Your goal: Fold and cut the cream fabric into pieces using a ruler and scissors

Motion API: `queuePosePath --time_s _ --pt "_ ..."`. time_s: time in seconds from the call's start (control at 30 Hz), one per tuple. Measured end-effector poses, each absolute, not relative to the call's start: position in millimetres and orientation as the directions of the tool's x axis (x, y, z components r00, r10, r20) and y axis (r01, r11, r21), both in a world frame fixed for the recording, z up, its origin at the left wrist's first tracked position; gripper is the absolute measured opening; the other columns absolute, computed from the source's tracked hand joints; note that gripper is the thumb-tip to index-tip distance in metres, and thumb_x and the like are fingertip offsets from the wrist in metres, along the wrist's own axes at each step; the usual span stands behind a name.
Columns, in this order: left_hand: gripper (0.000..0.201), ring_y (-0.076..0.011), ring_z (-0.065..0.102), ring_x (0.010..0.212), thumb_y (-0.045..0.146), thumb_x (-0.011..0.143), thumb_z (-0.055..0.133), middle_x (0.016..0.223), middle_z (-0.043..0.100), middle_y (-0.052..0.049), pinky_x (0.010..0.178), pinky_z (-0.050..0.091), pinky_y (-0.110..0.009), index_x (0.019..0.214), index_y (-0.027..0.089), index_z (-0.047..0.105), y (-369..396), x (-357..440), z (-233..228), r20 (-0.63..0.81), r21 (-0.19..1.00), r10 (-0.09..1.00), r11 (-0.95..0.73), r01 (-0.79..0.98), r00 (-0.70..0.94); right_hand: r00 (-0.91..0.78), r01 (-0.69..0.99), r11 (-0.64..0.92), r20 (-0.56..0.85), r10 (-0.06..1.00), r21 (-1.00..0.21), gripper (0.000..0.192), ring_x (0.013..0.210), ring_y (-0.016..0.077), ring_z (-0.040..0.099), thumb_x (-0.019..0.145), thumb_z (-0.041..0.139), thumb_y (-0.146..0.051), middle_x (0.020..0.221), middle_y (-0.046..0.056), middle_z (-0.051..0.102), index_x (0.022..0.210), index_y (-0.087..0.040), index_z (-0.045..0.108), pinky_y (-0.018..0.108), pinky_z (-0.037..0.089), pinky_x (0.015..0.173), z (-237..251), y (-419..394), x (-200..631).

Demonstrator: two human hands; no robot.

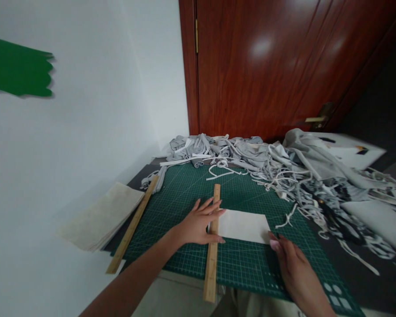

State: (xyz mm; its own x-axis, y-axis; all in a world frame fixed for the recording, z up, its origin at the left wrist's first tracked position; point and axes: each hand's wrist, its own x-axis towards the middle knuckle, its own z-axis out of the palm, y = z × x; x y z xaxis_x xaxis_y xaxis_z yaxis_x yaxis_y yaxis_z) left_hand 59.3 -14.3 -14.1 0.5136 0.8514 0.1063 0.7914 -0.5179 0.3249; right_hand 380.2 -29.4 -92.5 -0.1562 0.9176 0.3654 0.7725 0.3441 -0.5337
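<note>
My left hand (199, 223) lies with its fingers spread, pressing a wooden ruler (211, 259) down across the left end of a white rectangular piece (242, 225); whether that piece is cloth or paper I cannot tell. Under them is a green cutting mat (244, 268) with a printed grid. At the lower right corner of the white piece is my right hand (292, 264), its fingers drawn together. Something small and pinkish shows at its fingertips, too blurred to name.
A second wooden ruler (133, 224) lies along the mat's left side, beside a stack of off-white sheets (102, 215). Grey and white fabric scraps (251, 154) are heaped along the back and right. Black-handled scissors (333, 220) seem to lie among them. Behind stands a wooden door (251, 66).
</note>
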Motion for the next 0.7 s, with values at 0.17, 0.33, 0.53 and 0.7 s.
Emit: queuePosePath --time_s 0.17,0.33,0.53,0.7 --pt "0.094 -0.0347 0.011 0.142 0.075 0.071 0.058 0.155 0.02 -0.009 0.109 0.007 -0.064 0.146 0.029 0.027 -9.1 60.4 -27.3 0.026 0.287 0.84 -0.526 0.8 0.542 -0.169 0.784 0.365 0.393 0.904 -0.502 0.046 0.104 0.0276 0.061 0.094 0.029 -0.055 0.111 0.014 0.066 0.111 -0.021 0.054 0.047 0.047 0.094 -90.1 -29.8 379.6" --pt "0.094 -0.0329 0.015 0.142 0.075 0.073 0.054 0.154 0.021 -0.011 0.11 0.007 -0.063 0.147 0.024 0.026 -12.5 60.4 -26.6 0.017 0.275 0.849 -0.513 0.813 0.529 -0.167 0.787 0.363 0.394 0.904 -0.499 0.044 0.103 0.0278 0.061 0.095 0.029 -0.053 0.111 0.014 0.065 0.112 -0.021 0.054 0.047 0.047 0.093 -91.9 -30.2 380.1" --pt "0.099 -0.0311 0.017 0.142 0.076 0.071 0.055 0.154 0.022 -0.012 0.111 0.006 -0.06 0.148 0.023 0.022 -11.5 61.8 -27.1 0.037 0.268 0.853 -0.511 0.817 0.521 -0.18 0.762 0.37 0.375 0.909 -0.532 0.045 0.108 0.0274 0.058 0.095 0.03 -0.054 0.115 0.013 0.063 0.114 -0.021 0.052 0.048 0.044 0.098 -94.3 -30.0 381.0" --pt "0.098 -0.0309 0.017 0.142 0.075 0.072 0.055 0.154 0.021 -0.012 0.111 0.004 -0.06 0.148 0.024 0.021 -10.6 60.7 -26.9 0.025 0.28 0.845 -0.519 0.808 0.534 -0.174 0.762 0.368 0.378 0.909 -0.532 0.044 0.107 0.0271 0.059 0.095 0.03 -0.054 0.114 0.013 0.063 0.112 -0.021 0.053 0.048 0.045 0.097 -91.5 -30.3 380.1"
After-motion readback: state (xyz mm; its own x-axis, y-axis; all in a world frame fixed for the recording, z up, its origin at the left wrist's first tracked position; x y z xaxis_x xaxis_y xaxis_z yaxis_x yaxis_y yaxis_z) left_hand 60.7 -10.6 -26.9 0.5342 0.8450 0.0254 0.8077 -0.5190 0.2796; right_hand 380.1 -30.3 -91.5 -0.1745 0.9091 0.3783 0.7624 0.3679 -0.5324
